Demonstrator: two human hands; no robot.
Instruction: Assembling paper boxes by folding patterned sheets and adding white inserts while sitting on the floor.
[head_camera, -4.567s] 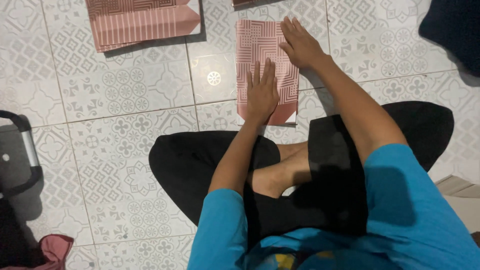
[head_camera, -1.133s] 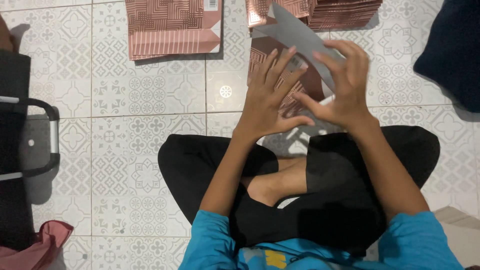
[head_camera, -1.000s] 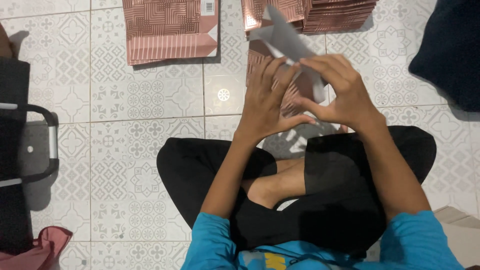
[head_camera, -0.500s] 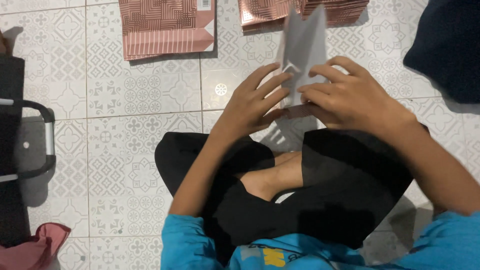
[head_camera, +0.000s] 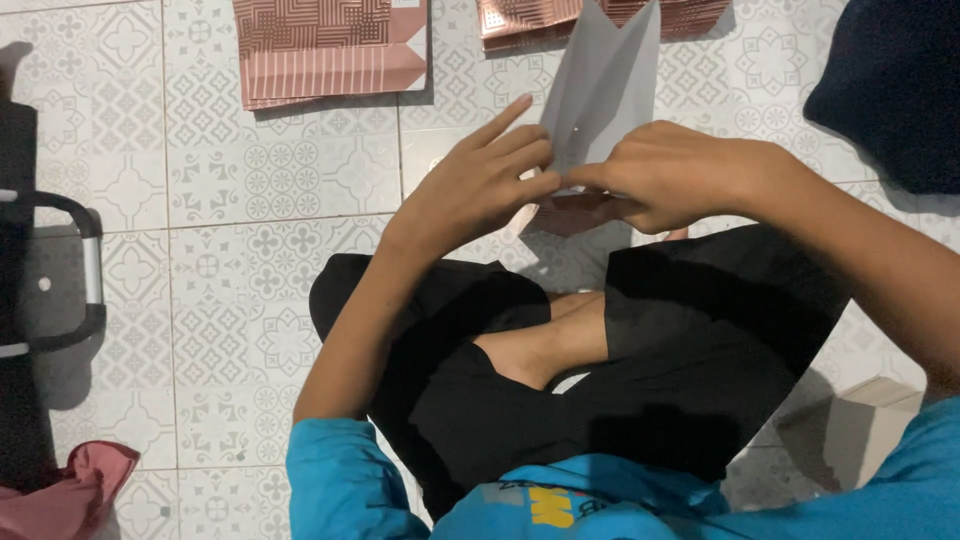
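I sit cross-legged on a patterned tile floor. Both hands hold a folded paper bag (head_camera: 605, 95) up in front of me; its grey inside faces me and its pink patterned base shows below my fingers. My left hand (head_camera: 475, 185) pinches the bag's lower left side, index finger stretched out along the paper. On the lower right edge, my right hand (head_camera: 670, 175) is closed with thumb and fingers meeting my left hand's fingertips.
A flat pink patterned paper bag (head_camera: 325, 45) lies on the floor at top left. A stack of similar bags (head_camera: 520, 20) lies at the top behind the held one. A dark cloth (head_camera: 895, 85) is at top right, a black case with handle (head_camera: 50, 270) at left, a cardboard box (head_camera: 860, 435) at lower right.
The bag lay flat under both hands earlier. Since then I have lifted it off the floor and turned it upright, and my hands have come together at its lower edge.
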